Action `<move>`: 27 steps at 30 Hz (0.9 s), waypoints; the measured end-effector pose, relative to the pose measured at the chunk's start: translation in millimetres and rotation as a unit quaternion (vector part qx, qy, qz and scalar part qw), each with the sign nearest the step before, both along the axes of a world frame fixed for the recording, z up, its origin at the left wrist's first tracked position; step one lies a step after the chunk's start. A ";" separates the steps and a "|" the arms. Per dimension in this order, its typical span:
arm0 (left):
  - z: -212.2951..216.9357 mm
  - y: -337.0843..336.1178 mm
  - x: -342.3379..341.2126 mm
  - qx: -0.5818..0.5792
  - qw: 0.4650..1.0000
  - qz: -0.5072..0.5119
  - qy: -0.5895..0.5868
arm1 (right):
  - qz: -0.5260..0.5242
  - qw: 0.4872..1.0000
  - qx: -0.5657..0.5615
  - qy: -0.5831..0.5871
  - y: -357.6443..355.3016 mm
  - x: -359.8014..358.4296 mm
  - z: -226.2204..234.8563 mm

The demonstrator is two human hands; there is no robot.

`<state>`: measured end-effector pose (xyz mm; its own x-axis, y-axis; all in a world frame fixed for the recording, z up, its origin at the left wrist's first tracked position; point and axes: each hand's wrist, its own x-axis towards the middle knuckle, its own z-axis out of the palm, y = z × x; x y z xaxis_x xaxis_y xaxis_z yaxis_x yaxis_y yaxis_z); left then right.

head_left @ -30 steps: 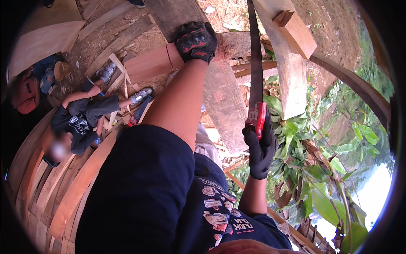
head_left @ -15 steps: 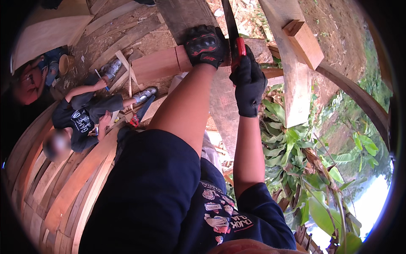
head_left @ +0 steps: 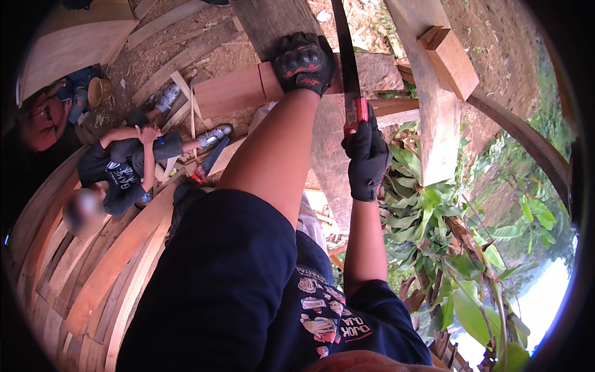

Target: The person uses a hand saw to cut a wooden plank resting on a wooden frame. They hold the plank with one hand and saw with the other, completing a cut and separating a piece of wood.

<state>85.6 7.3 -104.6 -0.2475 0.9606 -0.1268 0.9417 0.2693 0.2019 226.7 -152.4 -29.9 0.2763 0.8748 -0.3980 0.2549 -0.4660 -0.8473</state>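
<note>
While my left hand (head_left: 305,63) rests on the reddish wooden beam (head_left: 229,91) — its finger curl I can't tell from here — my right hand (head_left: 370,156) holds the handsaw (head_left: 351,71), fingers closed round its red handle (head_left: 362,110), blade (head_left: 344,40) crosswise to the beam's left-right long axis, beside my left hand.

Upper ctr: beam (head_left: 232,93) across plank (head_left: 331,164), L hand (head_left: 304,64) on beam, saw (head_left: 348,62) R of hand; co-worker (head_left: 121,173) mid L.
</note>
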 end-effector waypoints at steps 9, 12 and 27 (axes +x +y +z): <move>-33.1 -0.7 -3.7 0.030 0.997 0.011 0.068 | 0.016 0.998 -0.050 0.034 -151.7 43.7 8.9; -14.1 2.4 -3.7 0.002 1.000 -0.023 -0.003 | -0.080 0.987 -0.082 0.110 -143.7 45.6 57.8; -3.5 1.0 -0.3 -0.023 0.999 -0.018 0.046 | -0.017 0.997 0.053 0.045 66.0 -18.4 4.3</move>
<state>85.3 8.3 -108.1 -0.2246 0.9628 -0.1501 0.9650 0.2411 0.1028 208.2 -86.4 -25.6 0.2747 0.9038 -0.3281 0.1618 -0.3798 -0.9108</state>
